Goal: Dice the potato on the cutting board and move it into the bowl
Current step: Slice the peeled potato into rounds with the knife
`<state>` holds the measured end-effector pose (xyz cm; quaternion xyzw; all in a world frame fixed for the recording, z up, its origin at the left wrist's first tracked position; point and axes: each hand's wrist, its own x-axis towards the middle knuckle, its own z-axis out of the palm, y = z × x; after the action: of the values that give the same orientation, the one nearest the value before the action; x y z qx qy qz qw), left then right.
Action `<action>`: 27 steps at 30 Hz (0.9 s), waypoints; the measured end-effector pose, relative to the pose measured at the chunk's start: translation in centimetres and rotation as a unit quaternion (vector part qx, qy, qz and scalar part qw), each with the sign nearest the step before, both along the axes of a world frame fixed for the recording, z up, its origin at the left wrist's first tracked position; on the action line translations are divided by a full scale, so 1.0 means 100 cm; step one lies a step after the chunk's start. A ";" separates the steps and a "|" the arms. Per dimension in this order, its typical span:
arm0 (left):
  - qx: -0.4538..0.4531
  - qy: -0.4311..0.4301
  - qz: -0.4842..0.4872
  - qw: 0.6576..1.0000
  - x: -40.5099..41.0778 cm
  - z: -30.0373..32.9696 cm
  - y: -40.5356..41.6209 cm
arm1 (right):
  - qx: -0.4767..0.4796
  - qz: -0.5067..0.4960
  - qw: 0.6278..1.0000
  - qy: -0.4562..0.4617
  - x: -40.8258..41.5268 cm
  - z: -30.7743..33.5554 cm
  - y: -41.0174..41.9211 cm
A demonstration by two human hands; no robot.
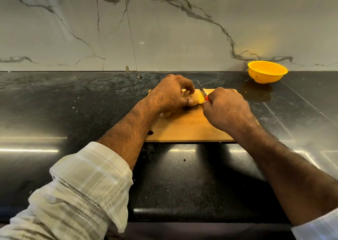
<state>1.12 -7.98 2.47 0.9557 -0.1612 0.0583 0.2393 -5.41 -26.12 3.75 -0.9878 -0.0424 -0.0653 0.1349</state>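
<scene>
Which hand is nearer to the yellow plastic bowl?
Right. The right hand grips the knife on the board, closer to the yellow plastic bowl; the left hand holds the potato farther away.

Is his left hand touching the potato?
Touching. The head view shows the left hand curled over the potato on the cutting board, thumb pressed against its side.

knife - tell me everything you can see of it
The knife has a narrow, shiny metal blade and a red handle, of which only a sliver shows. The right hand grips the handle and hides the rest. The blade points away from the person, tip raised, its lower edge in the yellow cut end of the potato, which the left hand holds on the wooden cutting board.
</scene>
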 end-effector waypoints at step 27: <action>-0.017 -0.011 0.004 1.000 0.004 -0.005 0.000 | -0.080 0.023 0.992 0.098 -0.012 0.001 0.011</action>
<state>1.55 -8.00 1.96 0.9514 -0.1592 0.0724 0.2533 -6.66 -25.04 3.84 -0.9958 -0.0567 0.0389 0.0600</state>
